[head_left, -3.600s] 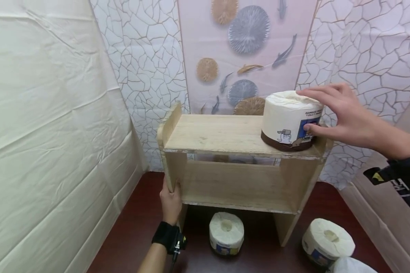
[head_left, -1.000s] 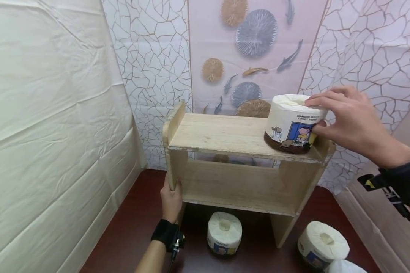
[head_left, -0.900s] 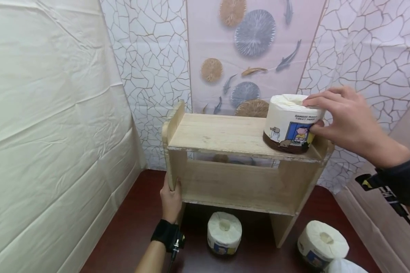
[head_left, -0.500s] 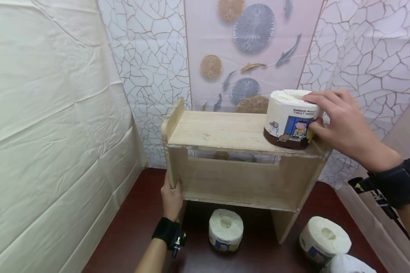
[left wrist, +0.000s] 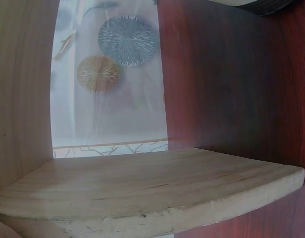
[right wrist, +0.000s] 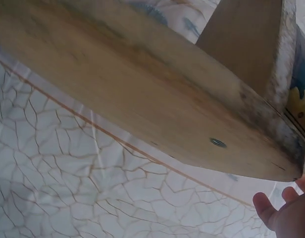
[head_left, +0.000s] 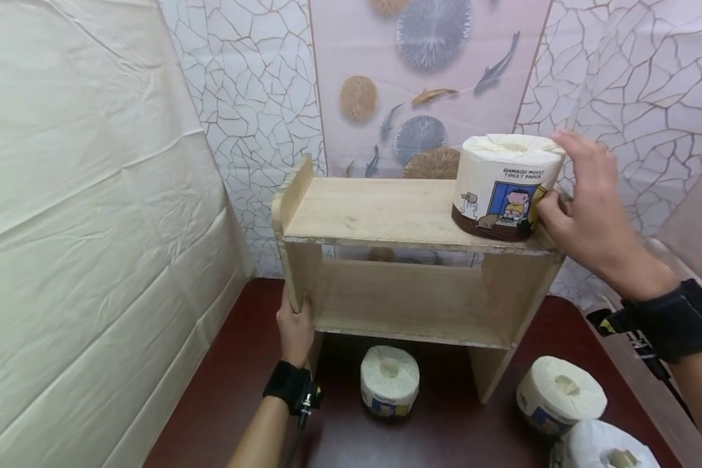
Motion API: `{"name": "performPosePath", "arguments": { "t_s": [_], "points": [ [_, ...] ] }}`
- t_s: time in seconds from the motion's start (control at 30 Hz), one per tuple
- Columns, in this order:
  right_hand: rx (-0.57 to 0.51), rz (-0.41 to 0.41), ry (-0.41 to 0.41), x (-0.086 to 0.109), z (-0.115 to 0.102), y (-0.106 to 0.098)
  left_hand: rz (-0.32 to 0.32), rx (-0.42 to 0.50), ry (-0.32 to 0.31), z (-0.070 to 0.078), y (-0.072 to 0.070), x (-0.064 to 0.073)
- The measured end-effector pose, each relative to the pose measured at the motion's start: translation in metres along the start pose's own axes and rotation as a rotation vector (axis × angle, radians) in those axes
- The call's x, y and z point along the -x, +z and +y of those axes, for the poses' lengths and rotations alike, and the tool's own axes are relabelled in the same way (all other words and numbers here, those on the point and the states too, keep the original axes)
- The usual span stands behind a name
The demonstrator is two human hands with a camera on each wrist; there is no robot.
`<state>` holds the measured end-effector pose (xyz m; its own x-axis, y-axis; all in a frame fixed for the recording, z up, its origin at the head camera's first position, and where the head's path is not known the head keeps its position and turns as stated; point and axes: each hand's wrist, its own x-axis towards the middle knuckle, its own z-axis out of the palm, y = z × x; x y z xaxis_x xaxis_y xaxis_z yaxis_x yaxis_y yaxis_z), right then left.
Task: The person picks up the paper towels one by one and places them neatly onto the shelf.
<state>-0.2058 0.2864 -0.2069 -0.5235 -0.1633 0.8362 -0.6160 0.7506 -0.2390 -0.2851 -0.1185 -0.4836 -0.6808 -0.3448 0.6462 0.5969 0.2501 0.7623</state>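
A small two-tier wooden shelf stands on the dark red table. My left hand grips its left side panel from the front, below the top board. On the right end of the top board sits a wrapped toilet roll, upright, its printed picture facing me. My right hand is at that roll's right side, the thumb by the label and a fingertip at the top rim. In the right wrist view, its fingers are apart, beside the shelf's end panel. The left wrist view shows mostly bare boards.
Another toilet roll stands on the table under the shelf's front. Two more, a roll and a nearer roll, stand at the right. A cream cloth wall closes the left side, a patterned cloth the back.
Since the oldest frame the roll on top has turned so its picture faces front. My right fingers have drawn back from its top hole to its right rim. The left hand keeps its grip.
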Motion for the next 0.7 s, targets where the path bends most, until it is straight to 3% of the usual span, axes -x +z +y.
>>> {"name": "performPosePath", "arguments": {
  "t_s": [0.2,0.37,0.7],
  "points": [
    [-0.022,0.049,0.148,0.014,0.006,0.004,0.024,-0.018,-0.041,0.004,0.004,0.001],
    [-0.095,0.030,0.242,0.020,0.006,0.005,0.045,-0.021,-0.029,0.001,0.003,0.000],
    [-0.138,0.056,0.269,0.046,0.012,0.008,0.004,-0.012,-0.018,0.002,0.003,0.002]
  ]
}}
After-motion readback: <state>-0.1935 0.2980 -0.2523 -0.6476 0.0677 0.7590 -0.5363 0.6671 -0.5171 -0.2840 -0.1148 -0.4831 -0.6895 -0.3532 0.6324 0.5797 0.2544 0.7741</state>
